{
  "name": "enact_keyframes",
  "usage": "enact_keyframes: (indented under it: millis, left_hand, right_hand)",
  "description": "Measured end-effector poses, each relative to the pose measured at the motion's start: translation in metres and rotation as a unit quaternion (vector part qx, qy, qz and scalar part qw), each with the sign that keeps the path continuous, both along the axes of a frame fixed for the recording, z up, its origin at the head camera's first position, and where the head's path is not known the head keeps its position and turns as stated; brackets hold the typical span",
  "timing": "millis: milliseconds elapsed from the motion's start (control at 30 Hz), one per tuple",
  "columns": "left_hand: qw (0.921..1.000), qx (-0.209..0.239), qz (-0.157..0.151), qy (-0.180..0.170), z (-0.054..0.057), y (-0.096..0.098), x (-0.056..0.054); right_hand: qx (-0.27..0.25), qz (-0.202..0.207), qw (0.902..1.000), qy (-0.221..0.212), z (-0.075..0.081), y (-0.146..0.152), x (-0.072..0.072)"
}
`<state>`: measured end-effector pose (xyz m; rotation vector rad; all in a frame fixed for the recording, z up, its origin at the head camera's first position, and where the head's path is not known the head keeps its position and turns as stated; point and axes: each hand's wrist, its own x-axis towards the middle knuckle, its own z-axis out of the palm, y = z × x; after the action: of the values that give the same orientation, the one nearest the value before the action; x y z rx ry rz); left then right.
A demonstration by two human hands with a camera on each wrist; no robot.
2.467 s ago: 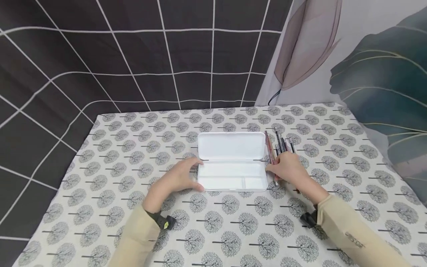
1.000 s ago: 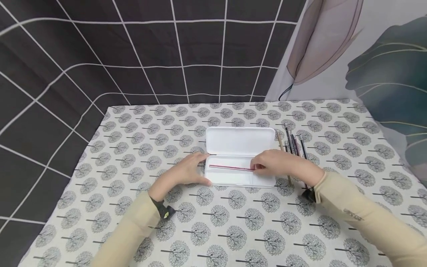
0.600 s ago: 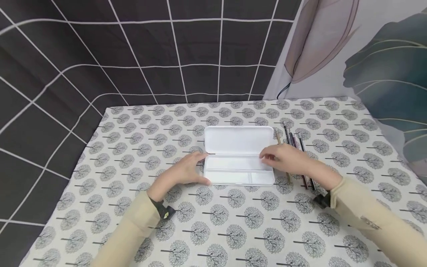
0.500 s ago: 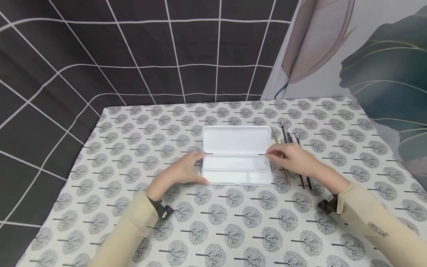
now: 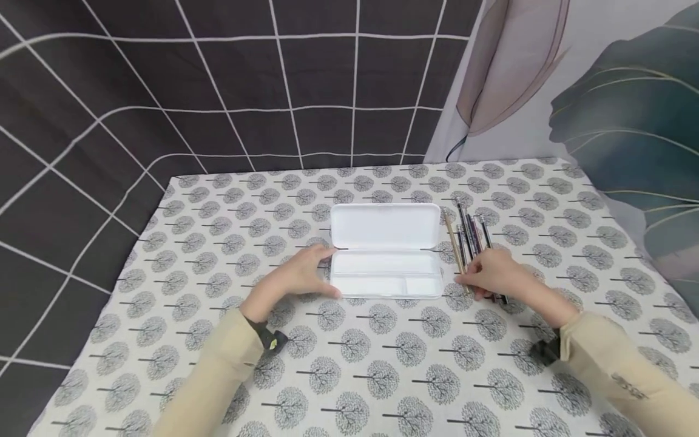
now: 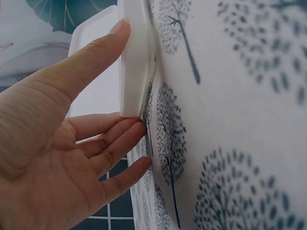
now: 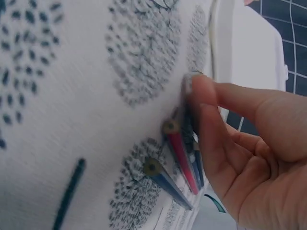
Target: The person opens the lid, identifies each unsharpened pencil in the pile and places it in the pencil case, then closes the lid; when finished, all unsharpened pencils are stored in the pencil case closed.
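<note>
A white pencil case (image 5: 384, 261) lies with its lid up on the patterned cloth. At its left end my left hand (image 5: 303, 274) holds it, thumb at the near corner and fingers at the far corner. In the left wrist view, thumb and fingers span the case end (image 6: 136, 72). Right of the case, several pencils lie side by side, among them a tan pencil (image 5: 453, 240) and dark pencils (image 5: 463, 213). My right hand (image 5: 499, 273) pinches a pencil at its near end, blurred and mostly covered by fingers. Beside it in the right wrist view lie a red pencil (image 7: 180, 155) and a blue pencil (image 7: 168, 184).
The table is covered by a white cloth (image 5: 349, 364) with grey tree prints. A dark curtain (image 5: 322, 133) with white grid lines hangs behind and to the left. Leaf-patterned fabric (image 5: 617, 121) hangs at the right.
My right hand laid a red pencil in the case, let go, and moved right and nearer, back to the loose pencils. My left hand has stayed at the case's left end.
</note>
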<state>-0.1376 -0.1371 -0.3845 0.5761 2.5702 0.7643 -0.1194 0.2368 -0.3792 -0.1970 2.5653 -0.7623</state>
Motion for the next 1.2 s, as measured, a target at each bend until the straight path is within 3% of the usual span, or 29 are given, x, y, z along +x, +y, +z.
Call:
enact_keyframes:
  millis: [200,400,533,667,800,867,1000,1200]
  left_hand:
    - [0.9999,-0.008,0.005,-0.008,0.003,-0.001,-0.002]
    - [0.9997,-0.016,0.01,-0.012,0.006,0.002,-0.008]
    - [0.9997,-0.013,0.014,-0.012,0.003,0.0,-0.007]
    - [0.9998,-0.011,0.007,-0.017,0.002,0.001,-0.007]
    - [0.9999,-0.005,0.008,-0.013,0.003,0.001,-0.008]
    - [0.9999,-0.004,0.011,-0.011,0.003,0.001,-0.008]
    - [0.9999,-0.002,0.006,-0.01,0.0,0.002,-0.004]
    - [0.9999,0.007,-0.006,0.009,0.0,-0.002,-0.001]
  right_hand:
    - [-0.01,0.001,0.9999,-0.006,-0.003,-0.003,-0.003]
    - [-0.001,-0.028,0.9996,0.002,0.005,-0.01,-0.006]
    - [-0.012,-0.054,0.9974,0.045,0.009,-0.012,-0.004]
    - [-0.058,-0.051,0.9885,0.13,0.013,-0.01,0.0]
    - [-0.103,0.033,0.9705,0.216,0.015,-0.017,-0.004]
    - [-0.093,0.088,0.9628,0.238,0.014,-0.025,-0.006]
    - [-0.072,0.168,0.955,0.234,0.011,-0.042,-0.008]
    - [-0.008,0.235,0.9494,0.208,0.008,-0.066,-0.022]
